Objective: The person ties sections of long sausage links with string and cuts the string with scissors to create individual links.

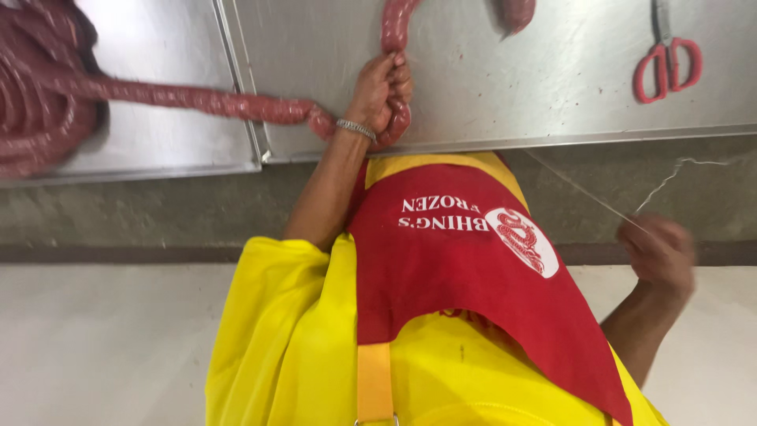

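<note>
My left hand [382, 91], with a silver bracelet on its wrist, is closed around a long red sausage rope [197, 99] at the front edge of a steel table [552, 79]. The sausage bends through this hand and runs on up the table. My right hand [658, 252] is blurred and sits low at the right, away from the table, pinching a thin white string [583, 193]. The string stretches taut from that hand up and left toward the table edge. A loose end of it curls near the right.
A large coil of the same sausage [35, 95] lies on a second steel surface [173, 142] at the left. Red-handled scissors [666, 63] rest at the table's far right, and another sausage end [516, 12] shows at the top. My yellow shirt and red apron [465, 268] fill the lower view.
</note>
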